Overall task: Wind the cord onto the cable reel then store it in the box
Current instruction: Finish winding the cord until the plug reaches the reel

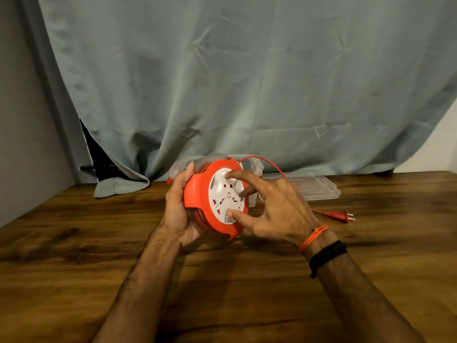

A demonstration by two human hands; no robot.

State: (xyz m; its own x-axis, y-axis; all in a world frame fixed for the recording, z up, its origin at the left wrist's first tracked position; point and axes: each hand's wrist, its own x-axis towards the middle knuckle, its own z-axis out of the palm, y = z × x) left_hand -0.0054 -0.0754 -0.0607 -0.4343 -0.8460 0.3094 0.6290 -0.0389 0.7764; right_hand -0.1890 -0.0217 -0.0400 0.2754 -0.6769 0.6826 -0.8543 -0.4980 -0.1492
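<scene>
An orange cable reel (pixel 197 194) with a white socket face is held upright just above the wooden table. My left hand (pixel 176 209) grips its left rim and back. My right hand (pixel 274 206) has spread fingers, with the thumb and fingertips pressing on the white face. Orange cord (pixel 269 162) arcs out from the reel's top and runs right behind my right hand. Its red plug (pixel 340 215) lies on the table to the right. A clear plastic box (pixel 256 167) stands behind the reel, mostly hidden by it.
The clear box lid (pixel 319 186) lies flat on the wooden table (pixel 74 243) to the right of the box. A grey-green curtain (pixel 247 82) hangs behind the table's far edge. A grey wall bounds the left side.
</scene>
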